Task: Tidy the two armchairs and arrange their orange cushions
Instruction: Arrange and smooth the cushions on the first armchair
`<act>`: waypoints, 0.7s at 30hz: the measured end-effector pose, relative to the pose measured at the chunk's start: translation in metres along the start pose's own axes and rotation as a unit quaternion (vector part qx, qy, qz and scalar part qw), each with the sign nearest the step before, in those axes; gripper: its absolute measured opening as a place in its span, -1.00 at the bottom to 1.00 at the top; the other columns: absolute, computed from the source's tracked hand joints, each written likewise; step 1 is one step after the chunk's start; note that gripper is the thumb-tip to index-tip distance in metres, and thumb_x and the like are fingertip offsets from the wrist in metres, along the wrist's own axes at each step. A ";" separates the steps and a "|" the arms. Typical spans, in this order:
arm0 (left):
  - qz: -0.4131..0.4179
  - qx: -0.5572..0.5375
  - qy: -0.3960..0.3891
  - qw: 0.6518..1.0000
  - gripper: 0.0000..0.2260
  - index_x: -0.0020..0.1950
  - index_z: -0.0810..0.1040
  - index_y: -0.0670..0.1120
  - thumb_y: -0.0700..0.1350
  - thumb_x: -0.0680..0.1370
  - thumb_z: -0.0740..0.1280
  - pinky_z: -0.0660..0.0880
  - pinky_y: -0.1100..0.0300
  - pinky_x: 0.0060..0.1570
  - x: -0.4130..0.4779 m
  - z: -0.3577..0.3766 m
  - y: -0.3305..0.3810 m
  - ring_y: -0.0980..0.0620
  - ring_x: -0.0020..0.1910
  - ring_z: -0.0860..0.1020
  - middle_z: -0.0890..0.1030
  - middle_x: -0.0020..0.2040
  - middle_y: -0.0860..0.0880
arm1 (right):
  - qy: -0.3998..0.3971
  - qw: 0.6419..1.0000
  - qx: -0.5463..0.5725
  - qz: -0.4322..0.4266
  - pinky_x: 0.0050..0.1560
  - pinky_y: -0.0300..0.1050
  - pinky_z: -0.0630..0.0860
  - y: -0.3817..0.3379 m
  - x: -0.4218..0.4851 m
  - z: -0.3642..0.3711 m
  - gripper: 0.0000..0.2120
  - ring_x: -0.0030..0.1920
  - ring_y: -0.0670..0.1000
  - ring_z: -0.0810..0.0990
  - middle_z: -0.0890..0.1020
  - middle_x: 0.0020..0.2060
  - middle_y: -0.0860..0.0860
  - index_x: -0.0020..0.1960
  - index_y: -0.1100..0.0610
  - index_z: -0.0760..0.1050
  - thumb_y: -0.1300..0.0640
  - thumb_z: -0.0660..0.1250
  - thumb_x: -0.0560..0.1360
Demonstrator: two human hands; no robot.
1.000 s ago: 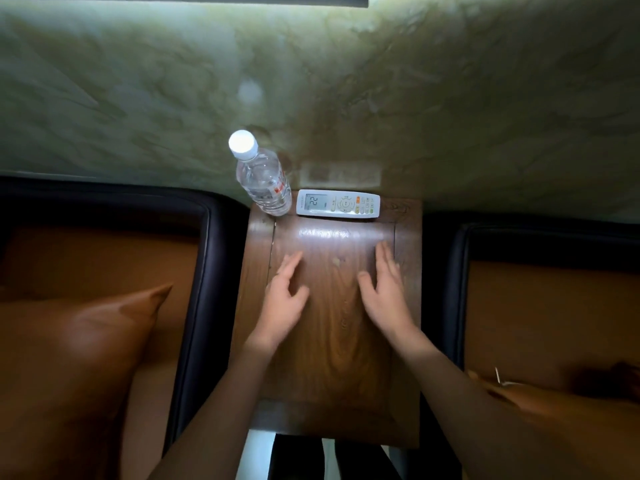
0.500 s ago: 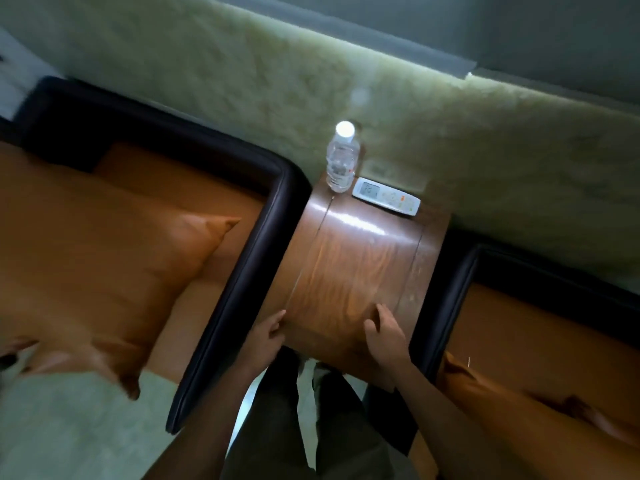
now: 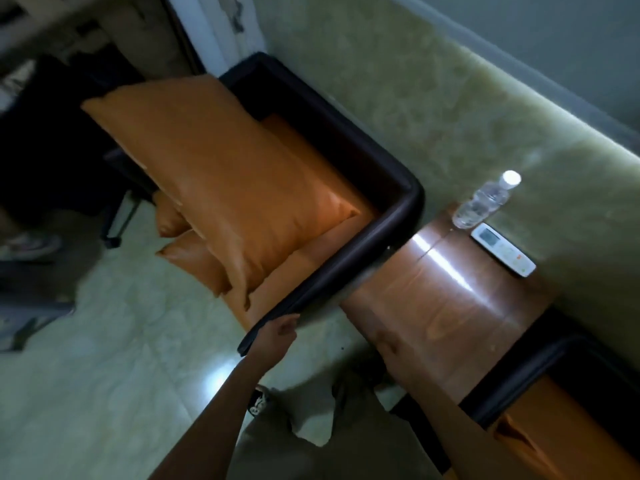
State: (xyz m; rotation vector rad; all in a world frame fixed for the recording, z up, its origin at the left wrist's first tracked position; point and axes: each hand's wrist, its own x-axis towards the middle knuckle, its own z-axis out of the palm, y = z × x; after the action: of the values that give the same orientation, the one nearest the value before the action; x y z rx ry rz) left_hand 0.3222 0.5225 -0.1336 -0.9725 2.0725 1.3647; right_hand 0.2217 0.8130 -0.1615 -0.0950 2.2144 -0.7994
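The left hand (image 3: 277, 336), loosely open, touches the left armchair's dark arm (image 3: 332, 271), likely to steady it; the right hand (image 3: 391, 351) is blurred, its state unreadable. The orange cushion (image 3: 221, 188) lies askew on that seat.

Wall (image 3: 433, 109): pale green marbled panel, lit along its upper edge; grey-blue surface above at far right. Floor (image 3: 104, 375): pale glossy tile, bright reflection near centre. Wooden side table (image 3: 450, 306) against wall, glossy, streak of glare. On its far end: clear water bottle (image 3: 481, 206), white remote (image 3: 504, 254). Far left dark, blurred.
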 end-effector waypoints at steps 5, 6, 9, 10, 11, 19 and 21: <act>-0.013 -0.041 0.049 0.998 -0.71 0.22 0.58 0.08 -0.21 0.55 0.40 0.50 0.33 0.07 -0.040 -0.054 -0.060 0.13 0.01 0.59 0.61 0.23 -0.07 | -0.028 0.998 -0.054 -0.012 0.20 -0.30 0.38 -0.072 -0.023 0.046 -0.56 0.33 0.04 0.45 0.45 0.41 0.04 0.47 0.24 0.39 0.11 0.21 0.63; -0.014 -0.041 0.059 0.997 -0.72 0.21 0.59 0.07 -0.20 0.54 0.39 0.48 0.40 0.03 -0.048 -0.063 -0.077 0.10 0.01 0.60 0.63 0.21 -0.07 | -0.074 0.995 -0.066 0.016 0.18 -0.26 0.38 -0.086 -0.030 0.060 -0.55 0.35 0.10 0.46 0.44 0.43 0.14 0.50 0.24 0.33 0.10 0.19 0.66; -0.023 -0.042 0.063 0.997 -0.65 0.35 0.56 -0.03 -0.23 0.57 0.31 0.43 0.42 -0.13 -0.076 -0.093 -0.122 0.05 0.06 0.60 0.63 0.20 -0.03 | -0.142 0.987 -0.060 0.039 0.32 -0.10 0.39 -0.116 -0.041 0.106 -0.49 0.41 0.10 0.44 0.40 0.48 0.13 0.57 0.15 0.22 0.07 0.21 0.67; -0.024 -0.052 0.064 0.996 -0.64 0.37 0.54 -0.03 -0.24 0.58 0.29 0.44 0.37 -0.13 -0.084 -0.103 -0.139 0.05 0.07 0.60 0.62 0.20 -0.04 | -0.139 0.988 -0.065 0.032 0.31 -0.13 0.38 -0.128 -0.045 0.122 -0.49 0.42 0.09 0.44 0.41 0.47 0.11 0.57 0.13 0.23 0.06 0.21 0.66; -0.027 -0.056 0.063 0.996 -0.63 0.38 0.53 -0.03 -0.24 0.59 0.29 0.44 0.36 -0.12 -0.093 -0.115 -0.157 0.04 0.08 0.59 0.62 0.21 -0.05 | -0.131 0.989 -0.067 0.029 0.29 -0.15 0.38 -0.139 -0.051 0.137 -0.49 0.42 0.08 0.44 0.43 0.46 0.10 0.57 0.11 0.24 0.05 0.22 0.66; -0.035 -0.110 0.141 0.983 -0.70 0.33 0.57 -0.11 -0.24 0.61 0.31 0.44 0.40 -0.15 -0.143 -0.225 -0.290 0.04 0.07 0.61 0.66 0.19 -0.13 | -0.128 0.988 -0.087 -0.008 0.33 -0.09 0.38 -0.225 -0.094 0.251 -0.55 0.37 0.04 0.46 0.48 0.40 0.05 0.51 0.04 0.33 0.08 0.24 0.64; -0.051 -0.134 0.163 0.976 -0.73 0.31 0.59 -0.09 -0.18 0.62 0.31 0.46 0.29 -0.08 -0.155 -0.241 -0.313 0.00 0.09 0.61 0.66 0.19 -0.12 | -0.135 0.986 -0.094 -0.020 0.33 -0.08 0.41 -0.245 -0.099 0.264 -0.57 0.30 0.00 0.48 0.50 0.35 0.01 0.50 0.02 0.34 0.07 0.24 0.64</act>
State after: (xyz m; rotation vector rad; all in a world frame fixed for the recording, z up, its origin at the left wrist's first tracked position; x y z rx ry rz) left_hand 0.6614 0.2682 -0.1123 -1.4821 2.0611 1.5437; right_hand 0.4301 0.5101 -0.0926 -0.3223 2.0281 -0.5610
